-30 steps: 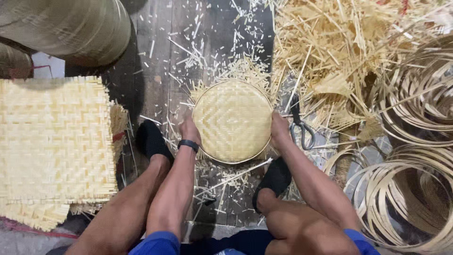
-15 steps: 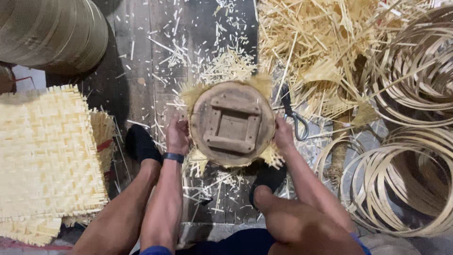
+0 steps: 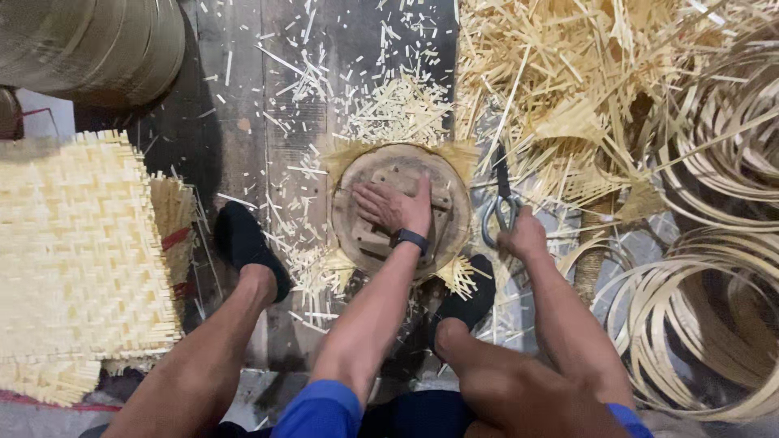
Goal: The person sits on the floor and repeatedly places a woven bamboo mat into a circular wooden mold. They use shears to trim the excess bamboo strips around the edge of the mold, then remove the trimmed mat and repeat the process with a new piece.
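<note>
Now our left hand (image 3: 395,207) lies flat, fingers spread, on the round wooden mould (image 3: 401,212), pressing down on it and gripping nothing. That mould sits on the dark plank floor (image 3: 243,105) between our two feet, and frayed ends of woven bamboo poke out from beneath its rim. Our right hand (image 3: 523,237) is closed around the handles of the scissors (image 3: 501,203), which lie on the floor just beside the mould with the blades pointing away from us. A stack of woven mats (image 3: 77,251) lies off to our left, a heap of bamboo strips (image 3: 560,81) ahead on the right, and coiled bamboo hoops (image 3: 706,324) on our right.
</note>
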